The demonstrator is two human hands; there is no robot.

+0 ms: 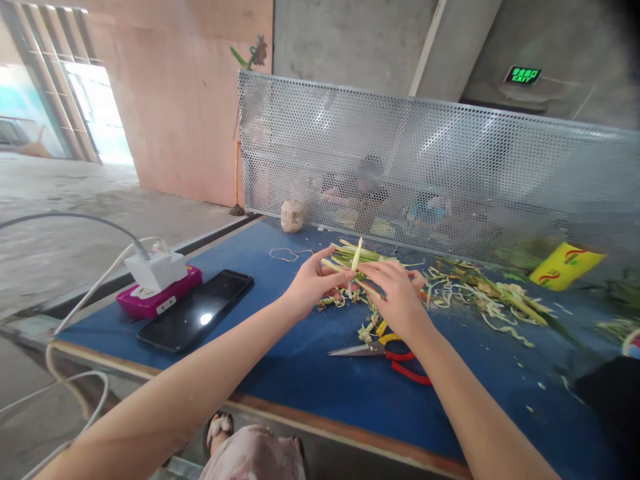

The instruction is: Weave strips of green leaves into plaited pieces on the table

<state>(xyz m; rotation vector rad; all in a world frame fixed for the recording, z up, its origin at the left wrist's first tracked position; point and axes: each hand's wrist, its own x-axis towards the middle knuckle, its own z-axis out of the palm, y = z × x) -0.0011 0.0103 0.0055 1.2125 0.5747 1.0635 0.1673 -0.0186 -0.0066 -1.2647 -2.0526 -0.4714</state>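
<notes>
Over the blue table, my left hand [313,283] and my right hand [399,293] meet with fingers closed on a pale green plant stalk [357,255] that stands up between them. The exact finger contact is partly hidden. Behind them lies a small bundle of green stalks [373,255]. Beneath the hands are leafy scraps [369,327]. Scissors with red handles [413,379] rest near my right forearm, blades pointing left. A yellow-handled tool [384,329] lies beside them, partly covered by my right hand.
Left on the table [300,373] are a black phone [197,310] and a magenta power strip [183,293] with a white charger [156,268] and cables. Peeled strips [493,297] and a yellow packet [567,265] lie right. A perforated metal screen [440,147] borders the back; a person sits behind it.
</notes>
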